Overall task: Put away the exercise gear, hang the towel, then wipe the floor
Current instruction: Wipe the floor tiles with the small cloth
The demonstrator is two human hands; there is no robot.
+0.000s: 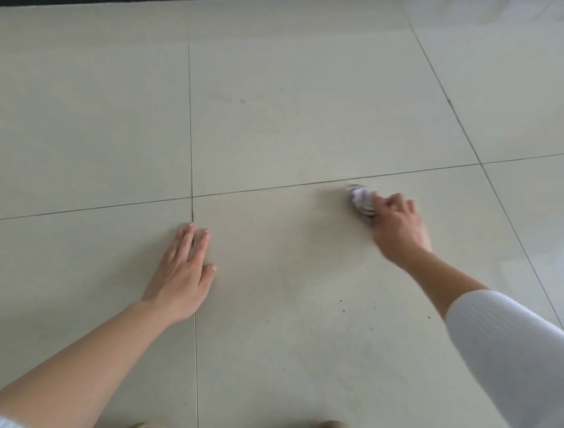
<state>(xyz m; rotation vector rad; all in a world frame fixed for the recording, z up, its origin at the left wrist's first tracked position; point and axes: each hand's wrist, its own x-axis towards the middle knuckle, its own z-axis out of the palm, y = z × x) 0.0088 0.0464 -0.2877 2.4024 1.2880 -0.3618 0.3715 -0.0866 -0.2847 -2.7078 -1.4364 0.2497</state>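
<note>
My right hand grips a small bunched cloth, pale purple and white, and holds it down on the tiled floor right of centre. The cloth is blurred by motion and partly hidden under my fingers. My left hand lies flat on the floor at the left, fingers straight, over a dark grout line. It holds nothing.
Large pale tiles with dark grout lines fill the view. A few dark specks lie on the tile below my right forearm. A faint smudge marks the far tile. A dark edge runs along the top left.
</note>
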